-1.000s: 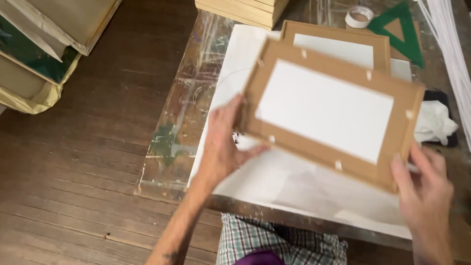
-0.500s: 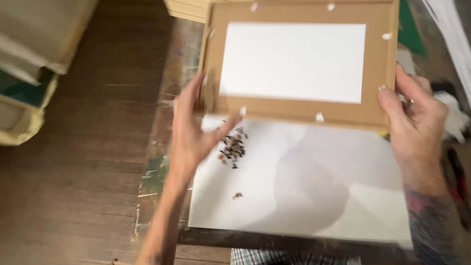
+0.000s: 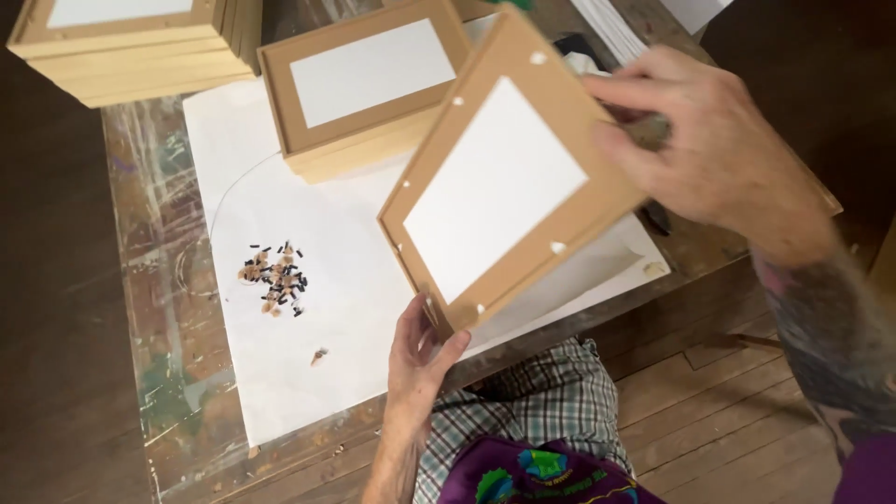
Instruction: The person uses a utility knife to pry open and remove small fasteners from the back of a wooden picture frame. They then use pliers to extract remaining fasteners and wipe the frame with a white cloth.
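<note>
I hold a brown wooden frame with a white panel in its back, tilted above the table. My left hand grips its lower corner from below. My right hand holds its upper right edge, fingers curled over the rim. Below the frame lies a large white sheet on the paint-stained table. A small heap of dark and tan bits sits on the sheet, left of my left hand.
A second brown frame rests on the sheet at the back. A stack of pale wooden frames stands at the far left corner. White sheets lie at the back right. Wooden floor shows at right.
The frame has turned from level to tilted and come nearer to me. My left hand slid from its left edge to its lower corner. The view shifted, showing the heap and stacked frames.
</note>
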